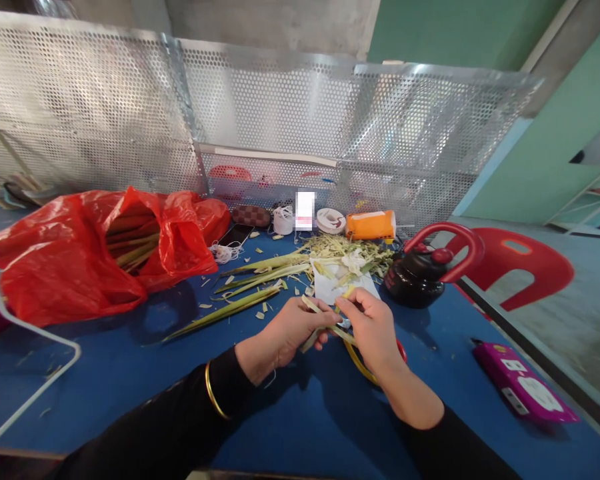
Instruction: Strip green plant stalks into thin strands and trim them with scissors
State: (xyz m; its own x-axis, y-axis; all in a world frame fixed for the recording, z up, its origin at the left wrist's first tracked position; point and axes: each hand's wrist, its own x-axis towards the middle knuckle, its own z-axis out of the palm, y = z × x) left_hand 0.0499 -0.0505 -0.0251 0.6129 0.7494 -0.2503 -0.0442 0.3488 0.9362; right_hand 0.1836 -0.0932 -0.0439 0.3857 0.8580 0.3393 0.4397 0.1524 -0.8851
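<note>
Close in front of me, my left hand [290, 330] pinches pale green plant strips [347, 334] that cross each other between the fingers. My right hand [375, 330] is closed, thumb against forefinger, on a yellowish end of the strips [347, 293]. Under the right hand, a yellow and red looped thing [360, 365] lies partly hidden; it may be a scissors handle. A white sheet of paper [325, 288] lies just beyond the hands, with plant shreds [353, 260] on it. Long green leaf stalks [235, 312] rest to the left, among cut scraps.
A red plastic bag [60, 260] holding stalks stands at left. At right are a black jug [415, 283] with a red handle and a purple packet [520, 383]. An orange container [371, 225], ribbon roll [331, 221] and white thread [283, 220] line the perforated metal screen [270, 100].
</note>
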